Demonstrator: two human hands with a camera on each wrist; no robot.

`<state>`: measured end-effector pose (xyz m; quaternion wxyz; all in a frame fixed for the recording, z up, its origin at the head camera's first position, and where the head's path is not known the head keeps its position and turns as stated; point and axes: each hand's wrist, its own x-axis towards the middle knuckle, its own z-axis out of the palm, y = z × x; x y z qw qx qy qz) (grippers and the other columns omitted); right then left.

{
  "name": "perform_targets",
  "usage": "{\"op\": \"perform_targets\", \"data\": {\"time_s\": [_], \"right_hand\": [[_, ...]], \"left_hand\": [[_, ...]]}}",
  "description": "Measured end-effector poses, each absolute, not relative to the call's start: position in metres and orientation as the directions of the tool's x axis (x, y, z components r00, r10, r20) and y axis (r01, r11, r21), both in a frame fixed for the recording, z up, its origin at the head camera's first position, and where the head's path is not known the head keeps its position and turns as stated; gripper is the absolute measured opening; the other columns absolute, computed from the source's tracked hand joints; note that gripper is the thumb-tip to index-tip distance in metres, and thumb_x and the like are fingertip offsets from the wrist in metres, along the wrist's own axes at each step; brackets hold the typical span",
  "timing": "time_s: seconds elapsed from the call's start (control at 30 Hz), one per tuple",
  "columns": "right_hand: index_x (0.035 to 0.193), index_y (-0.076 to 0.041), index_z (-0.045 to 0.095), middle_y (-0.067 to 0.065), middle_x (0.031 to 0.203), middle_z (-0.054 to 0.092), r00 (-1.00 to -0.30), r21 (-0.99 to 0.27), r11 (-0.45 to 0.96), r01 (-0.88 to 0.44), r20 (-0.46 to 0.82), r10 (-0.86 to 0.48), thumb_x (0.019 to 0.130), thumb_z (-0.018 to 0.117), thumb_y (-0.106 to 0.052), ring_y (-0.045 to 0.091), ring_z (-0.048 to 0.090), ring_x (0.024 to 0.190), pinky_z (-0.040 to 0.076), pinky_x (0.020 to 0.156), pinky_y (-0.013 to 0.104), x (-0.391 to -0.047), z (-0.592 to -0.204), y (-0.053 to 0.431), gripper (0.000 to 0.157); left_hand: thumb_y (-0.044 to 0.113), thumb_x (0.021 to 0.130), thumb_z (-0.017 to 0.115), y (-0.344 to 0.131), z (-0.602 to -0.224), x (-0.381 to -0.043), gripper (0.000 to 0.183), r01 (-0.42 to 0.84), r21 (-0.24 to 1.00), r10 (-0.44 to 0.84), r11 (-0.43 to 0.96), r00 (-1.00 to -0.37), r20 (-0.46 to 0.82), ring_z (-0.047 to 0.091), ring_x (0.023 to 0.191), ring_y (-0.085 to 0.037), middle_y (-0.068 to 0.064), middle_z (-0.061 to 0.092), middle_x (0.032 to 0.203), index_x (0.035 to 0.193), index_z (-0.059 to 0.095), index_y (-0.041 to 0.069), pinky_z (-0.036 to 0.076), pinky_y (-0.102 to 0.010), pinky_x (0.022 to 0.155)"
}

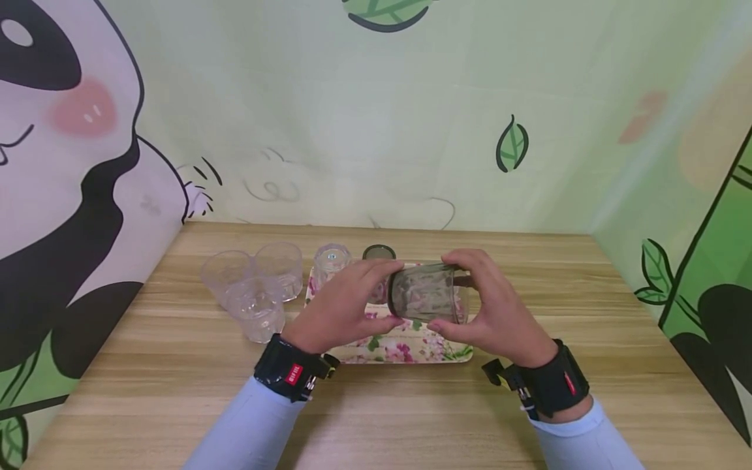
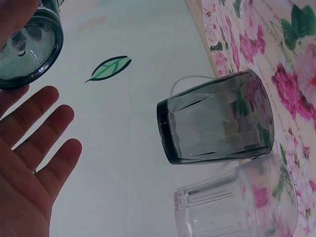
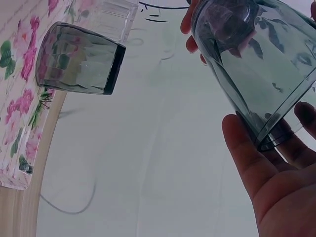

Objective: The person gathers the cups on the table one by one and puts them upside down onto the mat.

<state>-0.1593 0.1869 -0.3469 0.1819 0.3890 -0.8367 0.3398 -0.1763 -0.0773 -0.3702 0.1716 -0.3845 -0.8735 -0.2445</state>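
Note:
My left hand (image 1: 346,300) and right hand (image 1: 499,313) hold a grey-tinted glass tumbler (image 1: 423,294) on its side over a floral tray (image 1: 388,354). The left thumb and index finger grip its thick base, while the other left fingers (image 2: 42,118) spread apart in the left wrist view. At the mouth end, my right thumb lies below and the fingers above. Another grey tumbler (image 2: 217,121) stands upside down on the tray, with an inverted clear glass (image 2: 222,212) beside it.
Left of the tray, several clear glasses (image 1: 258,316) stand close together on the wooden table (image 1: 147,391). A printed cloth wall (image 1: 376,130) with leaves and a panda rises behind the table and along its sides.

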Motion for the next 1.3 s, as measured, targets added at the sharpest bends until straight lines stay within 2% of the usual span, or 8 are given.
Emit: {"op": "perform_targets", "data": {"time_s": [0.2, 0.43, 0.9, 1.13, 1.3], "right_hand": [[0.142, -0.005, 0.043, 0.019, 0.131, 0.053, -0.627, -0.441, 0.447, -0.778, 0.581, -0.519, 0.064, 0.093, -0.015, 0.022, 0.052, 0.117, 0.066, 0.084, 0.051, -0.1588, -0.3476, 0.1858, 0.093], [0.142, -0.004, 0.043, 0.019, 0.132, 0.053, -0.620, -0.452, 0.424, -0.784, 0.592, -0.515, 0.063, 0.093, -0.013, 0.021, 0.052, 0.116, 0.066, 0.083, 0.050, -0.1578, -0.3487, 0.1838, 0.093], [0.142, -0.005, 0.041, 0.018, 0.133, 0.051, -0.625, -0.456, 0.428, -0.781, 0.560, -0.544, 0.067, 0.091, -0.014, 0.022, 0.052, 0.117, 0.064, 0.085, 0.054, -0.1555, -0.3462, 0.1835, 0.091], [0.144, -0.005, 0.041, 0.019, 0.133, 0.052, -0.623, -0.449, 0.431, -0.783, 0.562, -0.544, 0.067, 0.090, -0.014, 0.022, 0.052, 0.116, 0.064, 0.086, 0.052, -0.1566, -0.3479, 0.1834, 0.092], [0.145, -0.007, 0.041, 0.017, 0.133, 0.053, -0.634, -0.443, 0.453, -0.773, 0.551, -0.543, 0.068, 0.090, -0.018, 0.021, 0.053, 0.115, 0.061, 0.088, 0.052, -0.1570, -0.3482, 0.1846, 0.092]], "left_hand": [[0.037, 0.079, 0.083, -0.0754, -0.3679, -0.1752, 0.080, 0.757, 0.316, 0.593, 0.571, -0.647, 0.479, 0.063, 0.116, -0.020, -0.009, 0.069, 0.130, 0.145, 0.047, 0.009, 0.059, -0.043, 0.101], [0.033, 0.077, 0.085, -0.0722, -0.3643, -0.1730, 0.081, 0.782, 0.280, 0.606, 0.556, -0.613, 0.508, 0.065, 0.110, -0.021, -0.009, 0.071, 0.124, 0.143, 0.047, 0.005, 0.060, -0.044, 0.098], [0.030, 0.076, 0.088, -0.0708, -0.3659, -0.1728, 0.084, 0.806, 0.272, 0.619, 0.526, -0.582, 0.527, 0.066, 0.111, -0.020, -0.009, 0.071, 0.125, 0.145, 0.045, 0.006, 0.061, -0.042, 0.097], [0.036, 0.076, 0.087, -0.0726, -0.3655, -0.1722, 0.088, 0.804, 0.271, 0.620, 0.530, -0.585, 0.523, 0.066, 0.111, -0.020, -0.009, 0.071, 0.125, 0.147, 0.043, 0.009, 0.061, -0.042, 0.097], [0.033, 0.076, 0.087, -0.0728, -0.3641, -0.1724, 0.086, 0.817, 0.279, 0.626, 0.505, -0.569, 0.534, 0.066, 0.110, -0.019, -0.009, 0.071, 0.125, 0.146, 0.043, 0.009, 0.062, -0.040, 0.095]]}}
